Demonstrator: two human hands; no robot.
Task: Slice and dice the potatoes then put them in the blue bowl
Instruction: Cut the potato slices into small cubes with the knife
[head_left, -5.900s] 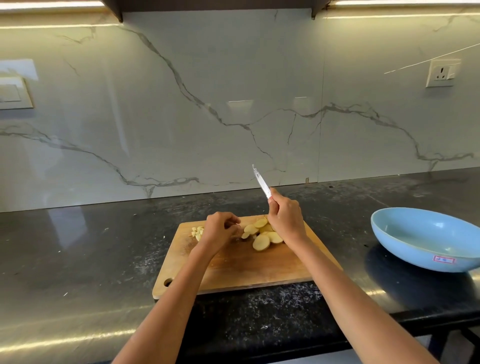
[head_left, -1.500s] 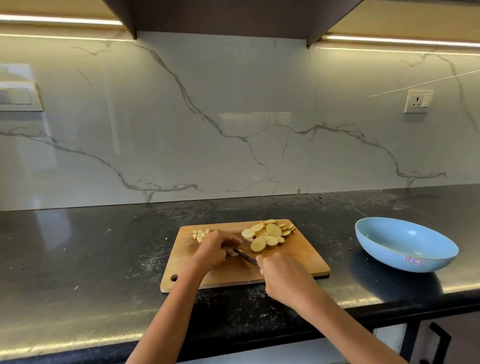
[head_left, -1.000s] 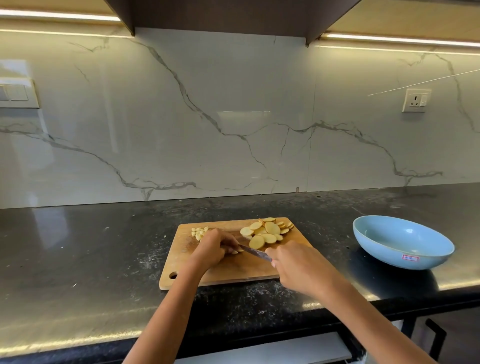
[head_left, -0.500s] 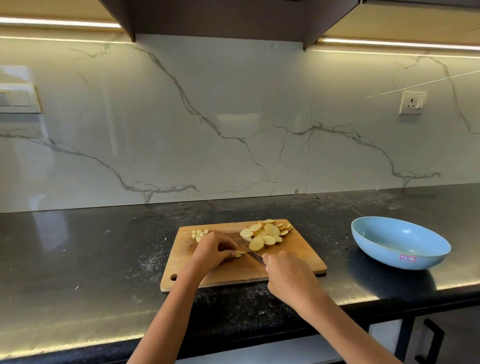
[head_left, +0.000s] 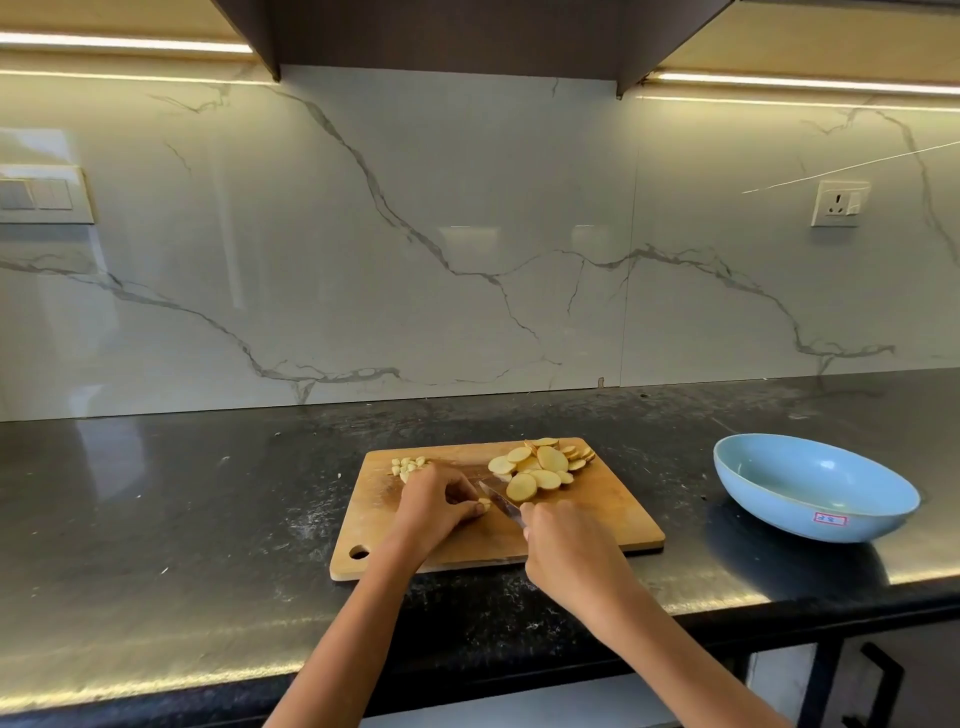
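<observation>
On the cutting board (head_left: 597, 525), left hand (head_left: 439, 506) pinches a slice (head_left: 484, 503), right hand (head_left: 566, 551) grips the knife (head_left: 498, 501); few dice (head_left: 408, 466) done, many slices (head_left: 540, 465) left, blue bowl (head_left: 810, 488) empty.

The only marking is a small white sticker (head_left: 830, 518) with a red border on the near outer wall of the blue bowl (head_left: 779, 512). Some dark characters sit inside it, but they are too small and blurred to read. No other text, brand or number is legible.

Pale potato slices (head_left: 540, 466) heaped on cutting board (head_left: 613, 514); blue bowl (head_left: 810, 488) rightward, upright
</observation>
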